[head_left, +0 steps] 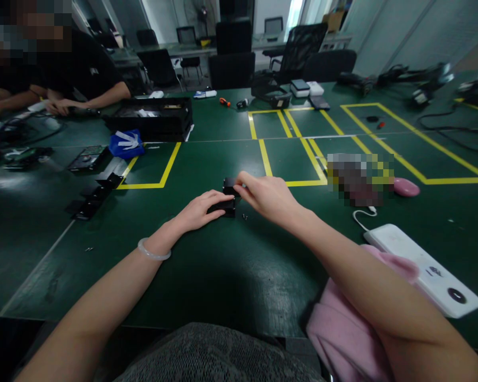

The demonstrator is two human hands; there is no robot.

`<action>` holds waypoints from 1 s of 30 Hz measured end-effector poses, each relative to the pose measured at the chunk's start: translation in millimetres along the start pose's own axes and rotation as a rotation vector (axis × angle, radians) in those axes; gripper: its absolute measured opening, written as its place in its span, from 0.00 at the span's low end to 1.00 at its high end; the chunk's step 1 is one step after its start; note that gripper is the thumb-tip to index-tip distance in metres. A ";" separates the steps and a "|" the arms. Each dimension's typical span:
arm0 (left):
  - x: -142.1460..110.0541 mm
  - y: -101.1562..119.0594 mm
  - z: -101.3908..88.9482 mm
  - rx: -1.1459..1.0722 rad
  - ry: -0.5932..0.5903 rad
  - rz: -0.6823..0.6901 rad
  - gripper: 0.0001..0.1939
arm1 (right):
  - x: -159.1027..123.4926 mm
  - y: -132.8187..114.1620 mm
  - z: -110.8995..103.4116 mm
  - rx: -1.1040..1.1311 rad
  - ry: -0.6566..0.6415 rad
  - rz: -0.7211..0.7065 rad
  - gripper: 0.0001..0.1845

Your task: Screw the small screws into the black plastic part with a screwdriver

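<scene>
A small black block-like part (230, 208) lies on the green table in front of me. My left hand (201, 209), with a pale bangle at the wrist, grips it from the left, fingers over the top and thumb along the near side. From the right, my right hand (266, 195) reaches over the part's far end, thumb and fingertips pinched together. Whatever is in that pinch is too small or hidden to make out. A few tiny screws (245, 216) lie just right of the part, below my right hand. More small screws (88, 249) rest at the left.
Black bracket-like parts (93, 199), a blue pouch (126, 144) and a black bin (151, 119) stand left. To the right are a white power bank (422, 268) with a cable, pink cloth (342, 323) and a pink oval object (406, 187). People sit at far left.
</scene>
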State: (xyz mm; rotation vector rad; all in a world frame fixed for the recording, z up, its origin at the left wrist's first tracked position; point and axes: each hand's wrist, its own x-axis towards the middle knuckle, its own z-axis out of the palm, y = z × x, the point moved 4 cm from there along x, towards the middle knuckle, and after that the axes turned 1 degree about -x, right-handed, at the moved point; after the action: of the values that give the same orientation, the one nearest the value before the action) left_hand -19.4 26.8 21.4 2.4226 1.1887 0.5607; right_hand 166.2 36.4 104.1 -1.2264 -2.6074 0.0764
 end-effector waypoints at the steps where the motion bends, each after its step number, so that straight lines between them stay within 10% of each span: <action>1: 0.0 -0.2 -0.2 -0.008 0.000 0.003 0.22 | 0.3 0.2 0.5 -0.007 -0.001 0.003 0.17; 30: -0.8 0.1 3.3 0.014 0.022 0.015 0.23 | 1.4 6.1 -2.9 0.039 -0.012 0.015 0.19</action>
State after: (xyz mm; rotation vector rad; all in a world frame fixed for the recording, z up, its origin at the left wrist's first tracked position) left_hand -18.1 25.6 18.5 2.4446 1.1879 0.5865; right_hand 170.7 41.2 106.2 -1.2366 -2.5940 0.1366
